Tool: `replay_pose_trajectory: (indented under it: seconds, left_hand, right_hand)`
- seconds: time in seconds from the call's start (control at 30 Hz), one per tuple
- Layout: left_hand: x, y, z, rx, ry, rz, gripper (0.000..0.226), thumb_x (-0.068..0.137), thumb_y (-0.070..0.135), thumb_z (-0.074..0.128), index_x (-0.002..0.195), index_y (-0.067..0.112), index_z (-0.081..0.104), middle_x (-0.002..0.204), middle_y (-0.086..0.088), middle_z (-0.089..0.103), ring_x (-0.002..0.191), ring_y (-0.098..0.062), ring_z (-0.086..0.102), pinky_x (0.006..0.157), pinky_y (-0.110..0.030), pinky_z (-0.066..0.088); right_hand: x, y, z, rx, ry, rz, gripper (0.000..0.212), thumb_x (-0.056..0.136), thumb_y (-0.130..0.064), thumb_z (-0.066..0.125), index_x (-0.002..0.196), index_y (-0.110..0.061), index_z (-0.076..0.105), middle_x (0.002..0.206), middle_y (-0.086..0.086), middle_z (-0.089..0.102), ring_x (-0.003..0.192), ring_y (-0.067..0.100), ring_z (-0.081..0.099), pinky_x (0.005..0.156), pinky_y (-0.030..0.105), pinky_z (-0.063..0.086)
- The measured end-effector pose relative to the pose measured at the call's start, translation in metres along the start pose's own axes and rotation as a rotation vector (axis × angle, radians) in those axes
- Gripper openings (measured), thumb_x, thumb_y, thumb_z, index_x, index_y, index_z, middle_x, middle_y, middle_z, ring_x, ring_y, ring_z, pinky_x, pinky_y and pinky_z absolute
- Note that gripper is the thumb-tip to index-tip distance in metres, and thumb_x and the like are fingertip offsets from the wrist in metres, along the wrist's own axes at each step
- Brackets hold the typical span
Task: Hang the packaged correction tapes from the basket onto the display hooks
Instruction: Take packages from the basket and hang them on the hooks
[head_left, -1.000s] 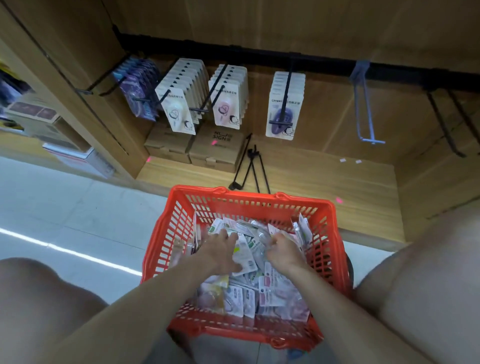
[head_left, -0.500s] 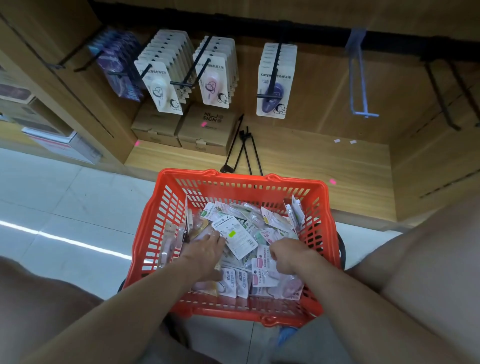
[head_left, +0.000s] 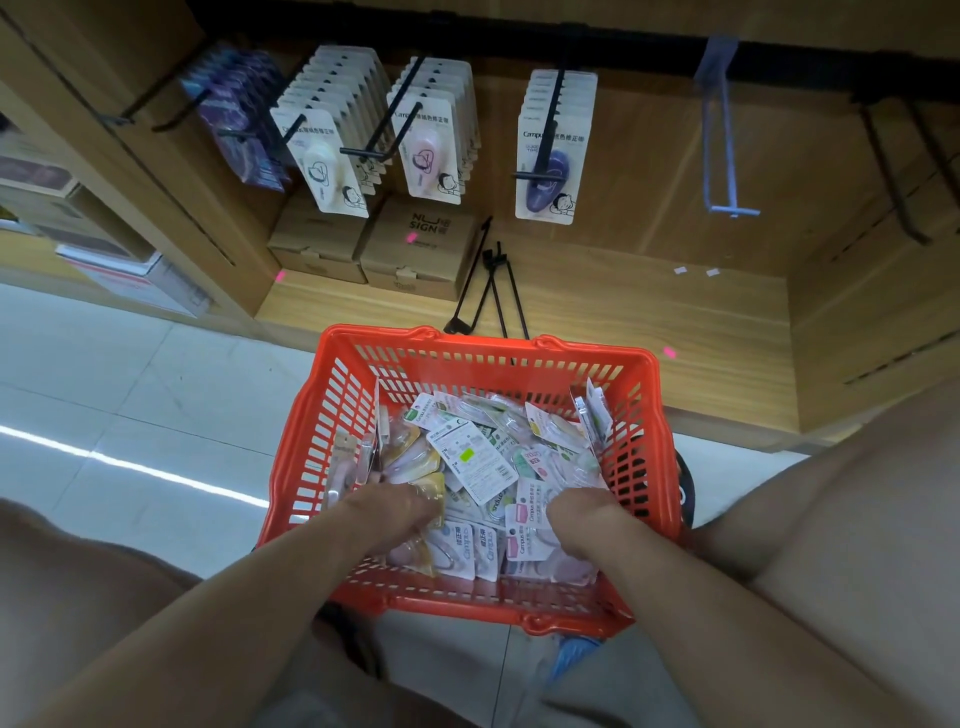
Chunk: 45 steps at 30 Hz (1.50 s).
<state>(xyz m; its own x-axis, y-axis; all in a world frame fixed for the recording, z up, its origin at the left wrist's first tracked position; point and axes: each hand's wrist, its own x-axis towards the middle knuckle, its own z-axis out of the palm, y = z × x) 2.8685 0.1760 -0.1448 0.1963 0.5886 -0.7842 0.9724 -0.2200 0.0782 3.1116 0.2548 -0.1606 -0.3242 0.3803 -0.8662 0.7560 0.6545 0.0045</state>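
A red plastic basket (head_left: 488, 347) stands on the floor in front of me, holding several packaged correction tapes (head_left: 470, 457). Both my hands are deep in the pile at its near side. My left hand (head_left: 392, 519) curls its fingers down over yellowish packets (head_left: 434, 491). My right hand (head_left: 584, 517) curls round a pink-topped packet (head_left: 527, 525); the fingertips of both hands are hidden. On the wooden display above, black hooks carry rows of white (head_left: 324, 156), pink (head_left: 431, 150) and purple (head_left: 550, 161) tape packs. A pale blue hook (head_left: 727, 156) hangs bare to the right.
Dark purple packs (head_left: 239, 119) hang at the far left. Two cardboard boxes (head_left: 415, 254) sit on the shelf floor beside loose black hooks (head_left: 488, 291). Bare black hooks (head_left: 893, 171) stand at the right wall. My knees flank the basket on the tiled floor.
Both hands have drawn back from the middle of the pile to the basket's near side and curled tighter. The view has tilted down, so the display sits higher in frame.
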Motion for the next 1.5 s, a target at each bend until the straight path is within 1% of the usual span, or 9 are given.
replay_pose_trajectory:
  seconds: [0.07, 0.17, 0.33, 0.5, 0.67, 0.8, 1.03, 1.23, 1.5]
  left_hand:
    - [-0.003, -0.008, -0.004, -0.057, 0.035, 0.011, 0.037, 0.108, 0.023, 0.049, 0.144, 0.029, 0.052, 0.136, -0.007, 0.063, 0.122, -0.027, 0.062, 0.099, -0.039, 0.051]
    - [-0.003, -0.02, -0.018, -0.188, 0.129, 0.042, 0.031, 0.109, 0.028, 0.048, 0.138, 0.027, 0.059, 0.133, -0.005, 0.061, 0.121, -0.024, 0.061, 0.098, -0.035, 0.049]
    - [-0.002, -0.017, -0.023, -0.087, 0.09, 0.084, 0.035, 0.111, 0.032, 0.046, 0.144, 0.028, 0.054, 0.163, -0.006, 0.034, 0.147, -0.028, 0.039, 0.108, -0.042, 0.043]
    - [0.002, 0.003, -0.017, -0.047, 0.018, 0.027, 0.026, 0.109, 0.027, 0.047, 0.131, 0.021, 0.058, 0.171, -0.017, 0.014, 0.154, -0.033, 0.03, 0.113, -0.05, 0.043]
    - [0.005, -0.001, -0.013, -0.12, 0.023, 0.002, 0.031, 0.109, 0.033, 0.048, 0.138, 0.025, 0.056, 0.162, -0.019, 0.029, 0.145, -0.04, 0.041, 0.111, -0.049, 0.042]
    - [-0.002, -0.025, -0.011, -0.236, 0.054, 0.03, 0.032, 0.109, 0.032, 0.051, 0.139, 0.028, 0.059, 0.137, -0.008, 0.053, 0.12, -0.026, 0.061, 0.095, -0.034, 0.046]
    - [-0.019, -0.059, -0.006, -0.355, 0.142, 0.022, 0.01, 0.105, 0.019, 0.057, 0.111, 0.012, 0.063, 0.1, -0.003, 0.064, 0.091, -0.018, 0.059, 0.076, -0.027, 0.041]
    - [-0.022, -0.076, 0.003, -0.353, 0.153, 0.01, 0.012, 0.101, 0.016, 0.059, 0.11, 0.008, 0.062, 0.107, -0.011, 0.07, 0.101, -0.027, 0.065, 0.09, -0.04, 0.052]
    - [-0.026, -0.047, 0.004, -0.147, 0.155, 0.128, 0.044, 0.102, 0.02, 0.054, 0.144, 0.032, 0.056, 0.132, -0.001, 0.069, 0.117, -0.028, 0.066, 0.101, -0.04, 0.051]
  right_hand:
    - [0.0, 0.008, -0.006, 0.136, 0.0, -0.006, 0.023, 0.099, 0.005, 0.049, 0.114, -0.004, 0.064, 0.104, 0.011, 0.063, 0.102, 0.032, 0.063, 0.083, 0.036, 0.052]
    - [0.0, 0.018, -0.018, 0.366, 0.029, -0.016, 0.041, 0.1, 0.004, 0.046, 0.136, -0.004, 0.063, 0.141, 0.017, 0.06, 0.124, 0.033, 0.062, 0.096, 0.037, 0.054]
    - [0.001, 0.017, -0.024, 0.571, 0.079, -0.043, 0.048, 0.103, 0.0, 0.046, 0.148, -0.014, 0.054, 0.16, 0.011, 0.044, 0.138, 0.029, 0.051, 0.103, 0.035, 0.047]
    - [0.005, 0.006, -0.012, 0.503, 0.107, -0.054, 0.046, 0.101, 0.0, 0.045, 0.142, -0.016, 0.054, 0.141, 0.013, 0.055, 0.111, 0.03, 0.06, 0.082, 0.035, 0.047]
    - [0.005, -0.013, -0.02, 0.438, 0.234, -0.091, 0.037, 0.096, -0.001, 0.051, 0.129, -0.013, 0.06, 0.133, 0.011, 0.059, 0.115, 0.031, 0.06, 0.092, 0.041, 0.053]
    - [0.008, -0.046, -0.033, 0.728, 0.392, -0.155, 0.03, 0.099, -0.005, 0.052, 0.125, -0.014, 0.065, 0.122, 0.006, 0.066, 0.107, 0.028, 0.065, 0.093, 0.041, 0.056]
    - [0.028, -0.106, -0.044, 1.071, 0.183, -0.194, 0.028, 0.09, -0.017, 0.069, 0.117, -0.021, 0.06, 0.099, -0.002, 0.064, 0.089, 0.016, 0.063, 0.068, 0.027, 0.048]
    - [0.05, -0.111, -0.045, 1.43, 0.0, -0.039, 0.03, 0.081, -0.032, 0.073, 0.106, -0.016, 0.069, 0.103, 0.006, 0.072, 0.103, 0.022, 0.071, 0.089, 0.035, 0.062]
    - [0.071, -0.14, -0.055, 1.535, 0.147, 0.273, 0.049, 0.091, -0.032, 0.072, 0.125, 0.002, 0.062, 0.121, 0.017, 0.07, 0.104, 0.033, 0.07, 0.086, 0.041, 0.06]
